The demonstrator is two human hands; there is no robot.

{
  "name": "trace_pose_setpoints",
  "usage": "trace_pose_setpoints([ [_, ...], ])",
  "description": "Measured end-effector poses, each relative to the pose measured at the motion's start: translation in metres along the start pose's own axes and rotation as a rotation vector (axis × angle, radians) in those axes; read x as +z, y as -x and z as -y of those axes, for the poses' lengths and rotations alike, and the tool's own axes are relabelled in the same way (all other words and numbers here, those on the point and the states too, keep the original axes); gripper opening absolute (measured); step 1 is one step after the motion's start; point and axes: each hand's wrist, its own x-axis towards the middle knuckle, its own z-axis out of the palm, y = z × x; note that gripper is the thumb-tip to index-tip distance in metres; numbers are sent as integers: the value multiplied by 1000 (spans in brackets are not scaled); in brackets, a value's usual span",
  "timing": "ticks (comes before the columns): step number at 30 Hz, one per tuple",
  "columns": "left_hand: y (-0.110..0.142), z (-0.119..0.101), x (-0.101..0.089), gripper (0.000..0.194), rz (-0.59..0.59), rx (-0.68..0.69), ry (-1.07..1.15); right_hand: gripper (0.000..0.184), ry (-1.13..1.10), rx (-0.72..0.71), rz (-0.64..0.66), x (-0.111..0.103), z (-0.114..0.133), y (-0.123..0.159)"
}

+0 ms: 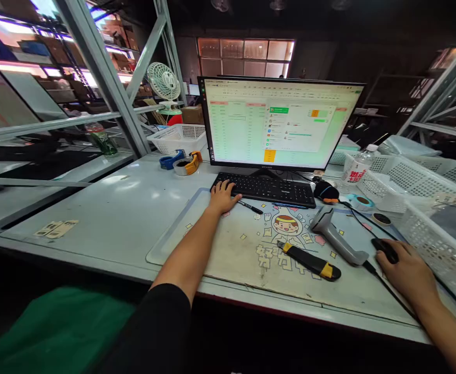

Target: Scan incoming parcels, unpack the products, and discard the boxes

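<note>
My left hand [223, 198] rests with spread fingers on the left end of a black keyboard [269, 191]. A black pen [251, 208] lies just right of its thumb. At the right, my right hand [407, 267] is wrapped over a black computer mouse [386, 250]. Between the hands, a grey barcode scanner [339, 238] and a black and yellow utility knife [309, 261] lie on a printed desk mat [228, 244]. Behind the keyboard stands a lit monitor [239, 124] showing a spreadsheet with a chat window over it.
Tape dispensers [187, 164] and a white basket [179, 137] sit left of the monitor. White plastic baskets [438, 234] line the right side, near a bottle [356, 166] and a tape roll [381, 218]. A metal frame post [103, 72] rises at left, with a fan [164, 83] behind.
</note>
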Motion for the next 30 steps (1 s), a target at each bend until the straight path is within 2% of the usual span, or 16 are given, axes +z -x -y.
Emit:
trace_pose_setpoints([
  [7,2,-1,0,66,25,27,26,49,-52,2,-9,-2,4,1],
  [15,0,1,1,67,9,-2,33,55,0,7,-12,-1,7,-1],
  [21,-4,3,3,65,11,3,4,48,24,-8,-52,-5,17,-1],
  [30,-8,8,9,66,-54,0,-8,43,-9,-36,-74,1,15,-1],
])
